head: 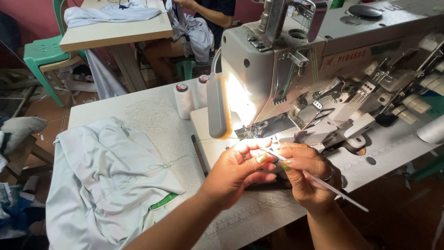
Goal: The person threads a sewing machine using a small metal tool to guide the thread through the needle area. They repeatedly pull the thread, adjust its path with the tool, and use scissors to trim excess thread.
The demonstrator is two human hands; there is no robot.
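My left hand (238, 169) and my right hand (305, 173) meet in front of an industrial sewing machine (323, 69), just below its lit needle area. My right hand grips a long thin metal tool (323, 183) like tweezers, its tip pointing up-left to my left fingertips. My left thumb and forefinger are pinched together at that tip, perhaps on a fine thread that is too thin to make out. A small lamp (218, 109) shines on the needle area.
A pale blue garment (106, 176) with loose green thread lies on the grey table (152, 115) at the left. Two white thread cones (185, 99) stand beside the machine. Behind, another person sits at a second table (115, 32) with fabric and a green plastic chair (44, 53).
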